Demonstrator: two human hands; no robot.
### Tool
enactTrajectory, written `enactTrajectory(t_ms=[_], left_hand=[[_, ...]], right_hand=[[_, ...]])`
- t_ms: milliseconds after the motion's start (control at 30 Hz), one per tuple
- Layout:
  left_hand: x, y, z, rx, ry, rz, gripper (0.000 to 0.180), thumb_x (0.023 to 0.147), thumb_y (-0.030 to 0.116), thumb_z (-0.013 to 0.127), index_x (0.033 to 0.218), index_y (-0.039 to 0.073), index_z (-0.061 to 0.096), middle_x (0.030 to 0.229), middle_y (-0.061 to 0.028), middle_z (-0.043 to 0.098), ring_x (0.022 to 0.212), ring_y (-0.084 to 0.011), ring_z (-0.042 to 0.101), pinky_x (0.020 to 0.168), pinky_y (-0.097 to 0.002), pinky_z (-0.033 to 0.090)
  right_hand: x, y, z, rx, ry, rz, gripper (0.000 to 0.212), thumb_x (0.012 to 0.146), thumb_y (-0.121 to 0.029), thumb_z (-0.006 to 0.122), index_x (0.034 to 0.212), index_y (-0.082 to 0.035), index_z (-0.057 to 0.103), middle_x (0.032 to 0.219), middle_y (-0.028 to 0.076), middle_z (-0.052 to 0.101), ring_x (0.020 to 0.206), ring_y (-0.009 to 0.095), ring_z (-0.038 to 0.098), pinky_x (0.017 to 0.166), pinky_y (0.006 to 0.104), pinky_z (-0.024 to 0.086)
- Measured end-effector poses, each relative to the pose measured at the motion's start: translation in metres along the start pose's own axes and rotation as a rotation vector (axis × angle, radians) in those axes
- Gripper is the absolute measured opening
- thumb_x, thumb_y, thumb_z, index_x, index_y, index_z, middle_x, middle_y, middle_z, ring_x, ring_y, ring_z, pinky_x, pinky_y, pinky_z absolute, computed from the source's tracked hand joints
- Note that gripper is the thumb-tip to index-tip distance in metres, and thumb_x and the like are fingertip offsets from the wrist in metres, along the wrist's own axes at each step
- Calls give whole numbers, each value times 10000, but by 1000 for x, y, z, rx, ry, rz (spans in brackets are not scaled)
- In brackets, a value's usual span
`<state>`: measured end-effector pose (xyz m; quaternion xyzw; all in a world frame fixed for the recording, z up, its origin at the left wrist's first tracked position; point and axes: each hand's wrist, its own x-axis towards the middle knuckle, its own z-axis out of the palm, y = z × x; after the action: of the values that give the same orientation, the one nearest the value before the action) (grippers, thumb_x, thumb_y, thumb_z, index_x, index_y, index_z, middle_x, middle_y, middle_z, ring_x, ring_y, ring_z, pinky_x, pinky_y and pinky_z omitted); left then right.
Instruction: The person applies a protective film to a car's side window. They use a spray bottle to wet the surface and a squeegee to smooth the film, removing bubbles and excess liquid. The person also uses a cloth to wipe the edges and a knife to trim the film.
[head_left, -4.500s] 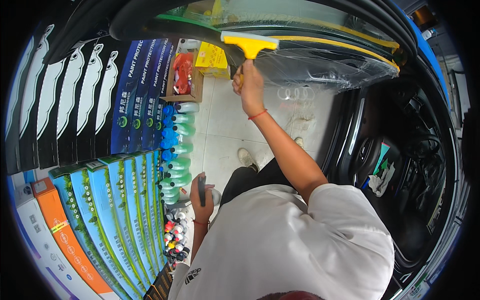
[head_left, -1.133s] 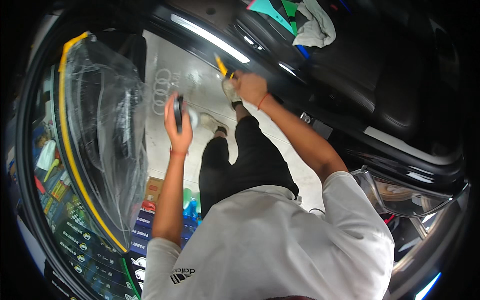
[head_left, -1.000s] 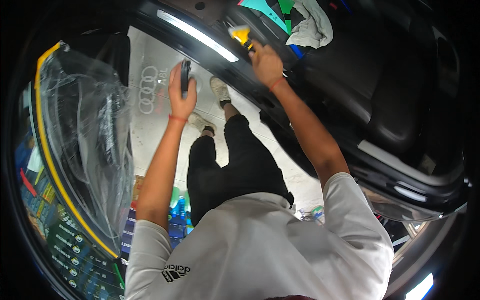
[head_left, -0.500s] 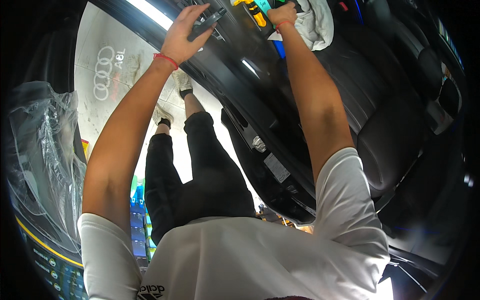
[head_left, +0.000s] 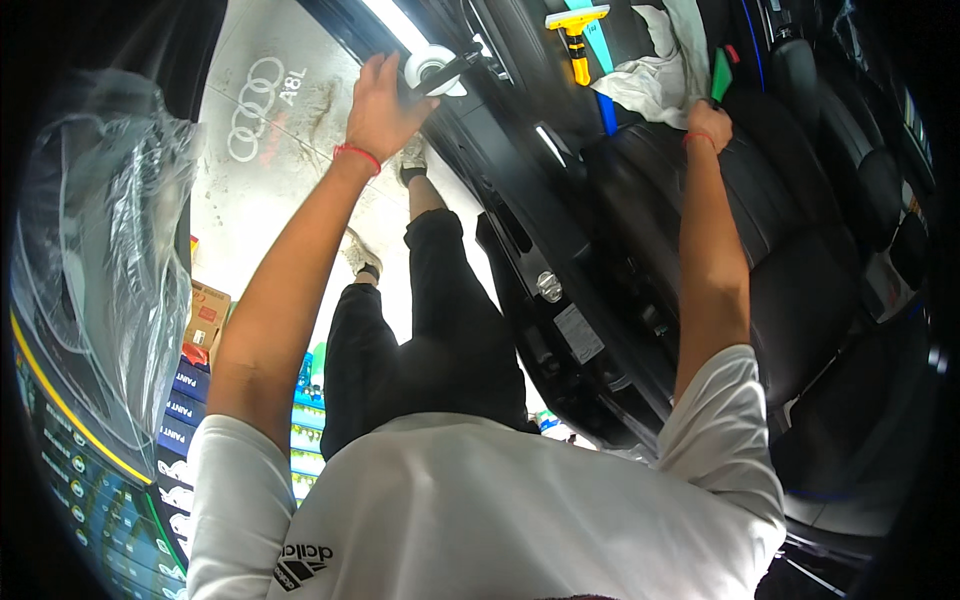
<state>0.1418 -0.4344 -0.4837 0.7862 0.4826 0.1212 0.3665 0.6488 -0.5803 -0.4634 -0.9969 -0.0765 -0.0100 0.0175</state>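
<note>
My left hand (head_left: 383,112) is raised at the car door's upper edge, its thumb and fingers closed about a dark, elongated piece (head_left: 445,80); blur hides what kind it is. Just behind that piece shows a white round thing (head_left: 432,66). My right hand (head_left: 708,124) is over the black car seat (head_left: 640,165), closed on the dark end of a flat green scraper (head_left: 722,74). Left of it, touching or close to the hand, lies a crumpled white cloth (head_left: 650,88). Beyond the cloth are a yellow scraper (head_left: 576,48), a teal strip (head_left: 598,44) and a blue strip (head_left: 607,114).
The open black car door (head_left: 540,230) stands between my legs and the seat. Clear plastic sheeting (head_left: 130,230) hangs at left, above a dark screen (head_left: 95,500). A cardboard box (head_left: 206,318) and dark blue boxes (head_left: 185,408) stand on the left.
My right hand has moved right and nearer, away from the yellow scraper, and the green scraper now shows plainly at it. My left hand and its dark piece have come slightly nearer. The view has shifted.
</note>
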Motion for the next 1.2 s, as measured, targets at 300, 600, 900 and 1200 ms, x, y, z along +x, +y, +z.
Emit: enactTrajectory(t_ms=[300, 600, 900, 1200], left_hand=[[-168, 4, -63, -140, 44, -97, 806, 830, 323, 850, 1456, -33, 488, 1489, -311, 419, 1368, -468, 453, 1142, -471, 410], [-284, 162, -229, -228, 113, 530, 942, 685, 416, 920, 1477, 101, 519, 1505, -146, 504, 1409, -388, 445, 1178, -519, 317], [-413, 40, -283, -1249, -199, -484, 337, 1014, 339, 652, 1108, 22, 721, 929, -72, 755, 794, -209, 713, 732, -344, 562], [-462, 61, -273, -822, 529, -38, 457, 1090, 364, 516, 1282, -41, 604, 1191, -127, 680, 1110, -210, 632, 977, -327, 479]], right_hand=[[-220, -29, -216, 689, 348, -194, 324, 887, -256, 633, 785, 51, 651, 647, 157, 642, 618, 280, 588, 654, 451, 471], [-481, 20, -371, 1252, -741, 7, 121, 911, -120, 613, 931, -18, 675, 754, 8, 604, 569, 95, 486, 479, 241, 300], [-595, 48, -311, 657, -551, -861, 535, 1024, -475, 605, 1098, 54, 630, 743, 184, 674, 653, 360, 669, 632, 450, 514], [-750, 90, -363, 617, -984, -1267, 302, 1098, -218, 475, 924, 28, 507, 677, 241, 605, 577, 395, 570, 581, 454, 471]])
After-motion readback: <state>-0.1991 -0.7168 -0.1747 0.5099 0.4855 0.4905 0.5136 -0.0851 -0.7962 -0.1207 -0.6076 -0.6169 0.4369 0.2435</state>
